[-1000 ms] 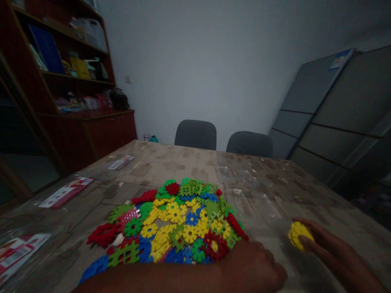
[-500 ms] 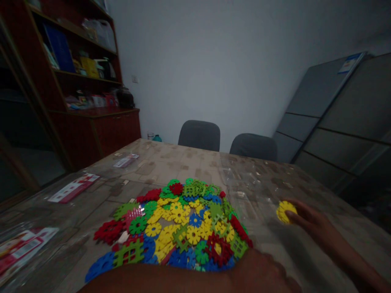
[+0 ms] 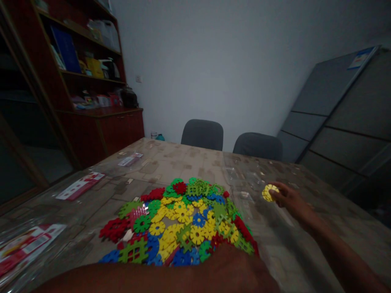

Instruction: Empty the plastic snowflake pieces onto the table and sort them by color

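Note:
My right hand (image 3: 287, 197) is raised over the right side of the table, its fingers closed on a yellow notched disc (image 3: 268, 193); more than one may be stacked there. My left arm crosses the bottom of the view, and my left hand (image 3: 240, 266) lies at the near right edge of a heap of plastic building pieces (image 3: 186, 217). The fingers of that hand are hidden. Yellow notched discs (image 3: 171, 236) fill the heap's middle. Red pieces (image 3: 114, 230), green lattice squares (image 3: 133, 250) and blue discs (image 3: 182, 258) lie around them.
Printed cards in clear plastic (image 3: 81, 186) lie along the table's left side. Clear plastic wrapping (image 3: 244, 177) lies at the far right of the patterned tabletop (image 3: 171, 158). Two grey chairs (image 3: 202, 134) stand behind the table, and a wooden cabinet (image 3: 122, 132) is at left.
My right hand has moved away from me and slightly left with the yellow disc. My left hand has shifted left, over the heap's near edge. The view has shifted a little.

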Motion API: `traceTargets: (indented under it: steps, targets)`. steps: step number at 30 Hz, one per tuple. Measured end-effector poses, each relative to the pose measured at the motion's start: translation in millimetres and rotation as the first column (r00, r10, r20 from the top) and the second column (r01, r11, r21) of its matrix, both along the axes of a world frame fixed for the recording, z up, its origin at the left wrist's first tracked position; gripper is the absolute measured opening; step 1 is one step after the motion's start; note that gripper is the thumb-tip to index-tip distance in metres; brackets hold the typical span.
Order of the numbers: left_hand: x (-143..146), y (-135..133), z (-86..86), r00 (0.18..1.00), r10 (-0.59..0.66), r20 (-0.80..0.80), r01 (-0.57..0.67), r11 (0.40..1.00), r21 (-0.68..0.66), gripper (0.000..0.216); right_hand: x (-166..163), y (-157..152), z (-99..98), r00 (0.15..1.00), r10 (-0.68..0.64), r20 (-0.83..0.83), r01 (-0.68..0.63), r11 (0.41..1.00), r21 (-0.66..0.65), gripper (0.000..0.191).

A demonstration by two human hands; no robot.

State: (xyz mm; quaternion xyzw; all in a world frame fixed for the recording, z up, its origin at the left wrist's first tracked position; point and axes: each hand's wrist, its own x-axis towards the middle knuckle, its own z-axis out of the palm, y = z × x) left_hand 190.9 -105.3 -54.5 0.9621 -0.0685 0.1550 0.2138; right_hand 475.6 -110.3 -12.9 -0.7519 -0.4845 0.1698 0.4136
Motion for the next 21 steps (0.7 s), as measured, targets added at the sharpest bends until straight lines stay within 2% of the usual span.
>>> traceTargets:
  steps: [2, 5, 7, 9, 12, 14, 18, 21]
  targets:
    - [-30, 18, 15.7, 0.987, 0.158, -0.005, -0.158, 0.984, -0.087, 0.017, -5, 23, 1.4, 0.999, 0.019, 0.039, -0.018, 1.000, -0.024, 0.041]
    - [-68, 51, 32.9, 0.912, 0.409, -0.039, -0.409, 0.894, -0.184, 0.018, -13, 66, 3.7, 0.995, 0.009, 0.104, -0.002, 0.998, -0.067, 0.029]
    - [-87, 74, 36.5, 0.833, 0.553, -0.024, -0.544, 0.810, -0.220, 0.020, -19, 94, 6.1, 0.989, -0.004, 0.146, 0.018, 0.996, -0.089, 0.029]
    - [-101, 97, 34.5, 0.768, 0.640, -0.013, -0.621, 0.740, -0.258, 0.023, -26, 116, 8.4, 0.983, -0.021, 0.183, 0.041, 0.994, -0.104, 0.031]
    - [-116, 123, 27.4, 0.699, 0.713, -0.044, -0.686, 0.653, -0.323, 0.028, -37, 137, 10.1, 0.974, -0.043, 0.224, 0.075, 0.988, -0.136, 0.034]
    - [-125, 134, 24.2, 0.672, 0.738, -0.059, -0.712, 0.623, -0.324, 0.030, -42, 141, 10.8, 0.967, -0.057, 0.250, 0.101, 0.981, -0.166, 0.034]
    - [-137, 147, 25.9, 0.666, 0.741, -0.090, -0.734, 0.628, -0.260, 0.030, -45, 133, 21.9, 0.950, -0.059, 0.308, 0.130, 0.968, -0.215, 0.030]
    - [-142, 151, 28.7, 0.690, 0.715, -0.113, -0.713, 0.645, -0.273, 0.027, -53, 111, 41.0, 0.951, 0.036, 0.306, 0.041, 0.970, -0.241, 0.022]
